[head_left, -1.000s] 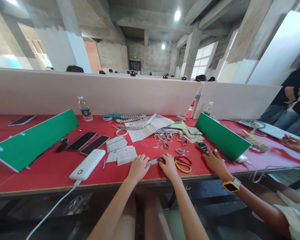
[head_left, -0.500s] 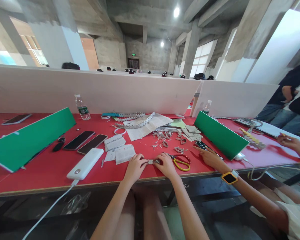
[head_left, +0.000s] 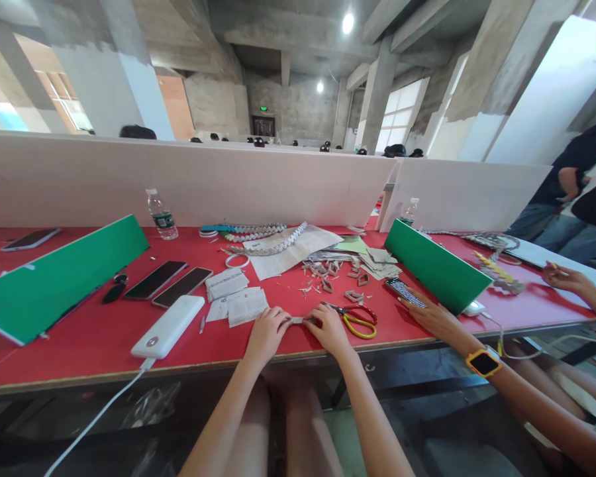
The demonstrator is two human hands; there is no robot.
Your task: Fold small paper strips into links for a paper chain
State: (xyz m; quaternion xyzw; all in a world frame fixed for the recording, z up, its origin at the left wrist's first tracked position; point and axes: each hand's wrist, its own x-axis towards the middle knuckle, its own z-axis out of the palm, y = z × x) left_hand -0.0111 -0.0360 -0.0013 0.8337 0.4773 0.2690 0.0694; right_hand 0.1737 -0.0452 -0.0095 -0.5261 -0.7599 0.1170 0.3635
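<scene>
Between my hands, near the front edge of the red table (head_left: pixel 179 344), a small folded strip of printed paper (head_left: pixel 297 320) is stretched flat. My left hand (head_left: pixel 268 334) pinches its left end, and my right hand (head_left: pixel 326 328) pinches the right end. Beside my right hand lie scissors (head_left: pixel 360 324) with red and yellow handles. Cut paper pieces (head_left: pixel 246 306) rest just beyond my left hand. Several small folded paper links (head_left: pixel 353 296) and scraps are scattered beyond my right hand. Farther back, a zigzag chain of folded paper (head_left: pixel 278 244) lies on a printed sheet (head_left: pixel 298 255).
On the left are a white power bank (head_left: pixel 169 326) with a cable, two phones (head_left: pixel 156 279) and a bottle (head_left: pixel 162 215). Green boards (head_left: pixel 437 265) stand on both sides. At right, another person's hand (head_left: pixel 430 318) touches a phone (head_left: pixel 403 291). A white partition (head_left: pixel 189 179) runs behind.
My hands stay nearly in place, still pinching the paper strip. The neighbouring person's watch arm has shifted right and lower, and the phone by that hand now shows a different screen.
</scene>
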